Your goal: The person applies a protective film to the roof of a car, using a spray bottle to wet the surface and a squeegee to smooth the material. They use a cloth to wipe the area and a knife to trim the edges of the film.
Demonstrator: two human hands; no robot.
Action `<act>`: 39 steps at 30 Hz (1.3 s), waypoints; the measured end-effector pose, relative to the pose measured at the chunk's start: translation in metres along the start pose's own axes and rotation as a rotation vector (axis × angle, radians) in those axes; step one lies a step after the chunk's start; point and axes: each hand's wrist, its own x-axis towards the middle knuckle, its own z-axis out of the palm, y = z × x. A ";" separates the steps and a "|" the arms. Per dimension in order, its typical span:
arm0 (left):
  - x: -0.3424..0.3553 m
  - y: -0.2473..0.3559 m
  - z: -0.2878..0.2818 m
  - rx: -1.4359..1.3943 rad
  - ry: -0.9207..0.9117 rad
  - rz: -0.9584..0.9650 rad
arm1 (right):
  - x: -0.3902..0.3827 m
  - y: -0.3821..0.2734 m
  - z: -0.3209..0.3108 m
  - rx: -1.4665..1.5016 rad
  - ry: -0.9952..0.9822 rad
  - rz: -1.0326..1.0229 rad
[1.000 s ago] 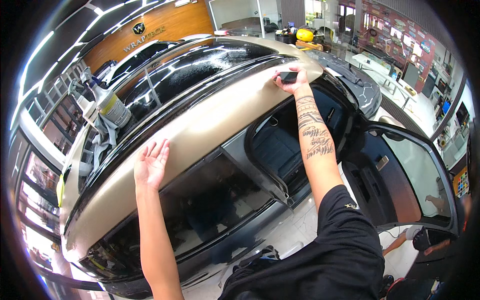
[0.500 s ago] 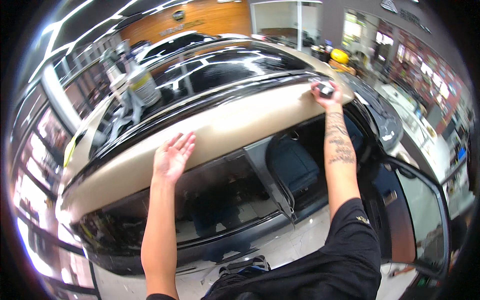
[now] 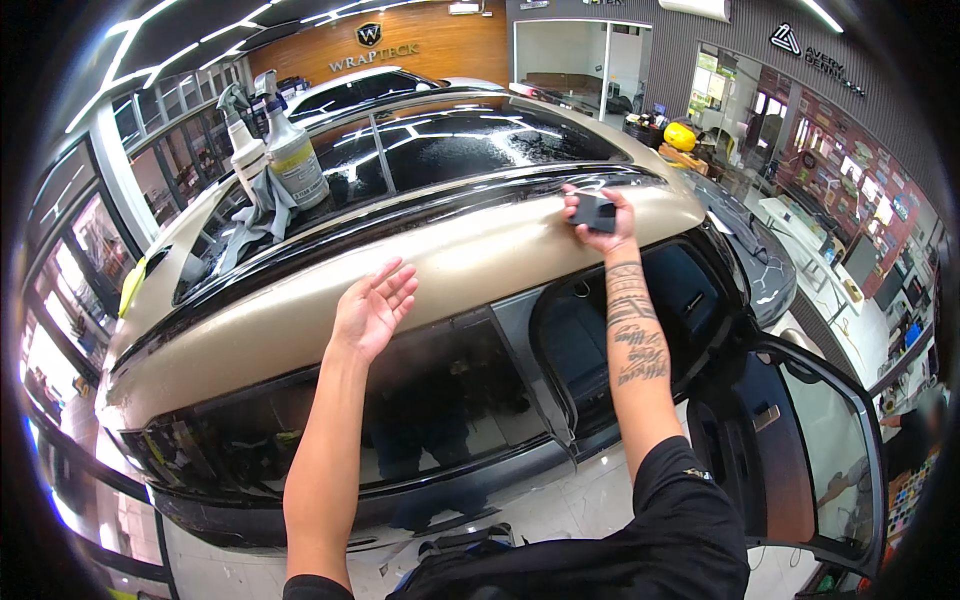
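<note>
My right hand (image 3: 607, 222) is closed round a small black squeegee (image 3: 594, 213), a flat, squarish block, just above the gold roof edge (image 3: 480, 245) of a car. Whether the squeegee touches the gold surface, I cannot tell. My left hand (image 3: 374, 308) hovers palm up near the same roof edge, above the side window, its fingers apart and nothing in them. Beyond the gold strip runs a glossy black rail, then the dark glass roof (image 3: 480, 135), which is wet with droplets.
Two spray bottles (image 3: 298, 165) and a grey cloth (image 3: 262, 215) sit on the roof at the left. The front car door (image 3: 790, 440) stands open at the right. A long white table (image 3: 815, 255) and a yellow helmet (image 3: 679, 136) are farther off. Part of another person (image 3: 905, 440) shows at the right.
My right hand has moved left along the roof edge with the squeegee. My left hand has shifted slightly right and remains open. The view has shifted a little as well.
</note>
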 end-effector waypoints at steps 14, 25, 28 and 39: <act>-0.004 0.029 -0.026 0.036 0.120 0.041 | 0.126 0.230 0.055 0.161 -0.108 0.283; -0.021 0.108 -0.091 -0.055 0.511 0.256 | 0.175 0.312 0.096 0.012 0.119 0.335; -0.033 0.123 -0.108 -0.049 0.384 0.165 | 0.147 0.310 0.102 -0.192 0.215 0.100; -0.081 0.096 -0.098 0.015 0.140 0.082 | 0.014 0.085 0.050 -0.277 0.574 -0.426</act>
